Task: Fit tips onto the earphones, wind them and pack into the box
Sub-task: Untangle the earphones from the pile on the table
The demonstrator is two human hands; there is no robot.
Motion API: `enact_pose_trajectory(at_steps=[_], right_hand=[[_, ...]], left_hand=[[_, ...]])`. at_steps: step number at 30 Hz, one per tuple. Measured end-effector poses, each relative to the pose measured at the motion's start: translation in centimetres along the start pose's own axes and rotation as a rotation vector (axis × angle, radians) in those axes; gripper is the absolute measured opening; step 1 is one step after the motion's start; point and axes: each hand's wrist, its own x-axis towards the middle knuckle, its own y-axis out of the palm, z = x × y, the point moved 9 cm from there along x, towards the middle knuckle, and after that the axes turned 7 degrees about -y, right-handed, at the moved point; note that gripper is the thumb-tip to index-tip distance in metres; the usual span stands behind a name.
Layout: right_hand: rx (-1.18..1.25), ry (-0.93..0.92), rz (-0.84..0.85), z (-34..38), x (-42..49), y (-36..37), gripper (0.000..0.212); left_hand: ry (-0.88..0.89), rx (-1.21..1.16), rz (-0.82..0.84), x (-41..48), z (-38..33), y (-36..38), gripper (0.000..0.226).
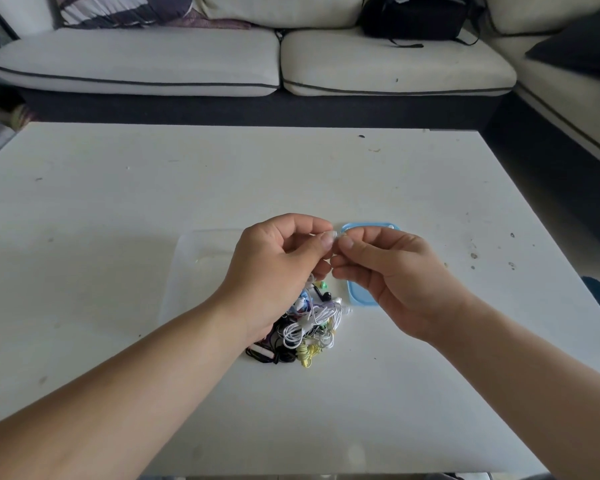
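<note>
Because the earphones lie as one tangled heap on the table, between the clear box and its blue lid, with nothing seen packed, the head view suggests an early stage. Left hand and right hand each pinch a tiny whitish piece, fingertips meeting; bud or tip, I cannot tell. Winding and packing remain, and broad tabletop lies open on all sides, edges well away.

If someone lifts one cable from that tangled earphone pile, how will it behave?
Probably floppy: the earphone pile lies in loose, thin loops. Likely to snag, since white, black and yellow cords interlace, so neighbours may drag along.
</note>
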Motion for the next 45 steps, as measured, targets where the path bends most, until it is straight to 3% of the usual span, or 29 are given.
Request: enact_pose_trajectory(at_steps=[5, 8, 13, 18, 21, 26, 31, 36, 40, 45], right_hand=[[0.012, -0.014, -0.053, 0.2, -0.2, -0.2, 0.023], [-0.066, -0.037, -0.098, 0.7, -0.4, -0.7, 0.010], [-0.310, -0.149, -0.187, 1.9, -0.3, -1.5, 0.007], [-0.375, -0.160, -0.123, 1.7, -0.1, -0.2, 0.022], [-0.452, -0.134, -0.092, 1.1, 0.2, 0.7, 0.023], [-0.527, -0.035, -0.005, -1.3, 0.7, 3.4, 0.013], [-0.607, -0.006, 0.012, -2.0, 1.2, 5.7, 0.011], [-0.628, 0.022, 0.017, -2.6, 1.4, 6.1, 0.010], [-0.640, 0.013, 0.001, -2.5, 1.7, 5.5, 0.010], [-0.649, -0.024, -0.040, -2.2, 2.1, 4.8, 0.012]], left_hand=[[-0.013, -0.011, -0.006, 0.1, 0.0, -0.2, 0.011], [-0.027, -0.012, -0.012, 0.2, -0.1, -0.4, 0.009], [-0.049, -0.003, 0.016, 0.4, -0.3, -0.5, 0.009], [-0.058, 0.035, 0.012, 0.3, -0.7, -1.0, 0.009], [0.013, 0.190, -0.037, 0.5, -2.2, -2.9, 0.007], [0.092, 0.650, -0.160, 2.0, -2.2, -8.2, 0.008], [-0.011, 1.109, -0.006, 2.4, 2.2, -9.7, 0.016], [-0.003, 1.186, 0.167, 2.2, 3.7, -8.9, 0.042], [-0.029, 1.268, 0.126, 2.3, 3.6, -9.6, 0.056], [-0.117, 1.365, 0.181, 1.9, 5.3, -9.5, 0.042]])
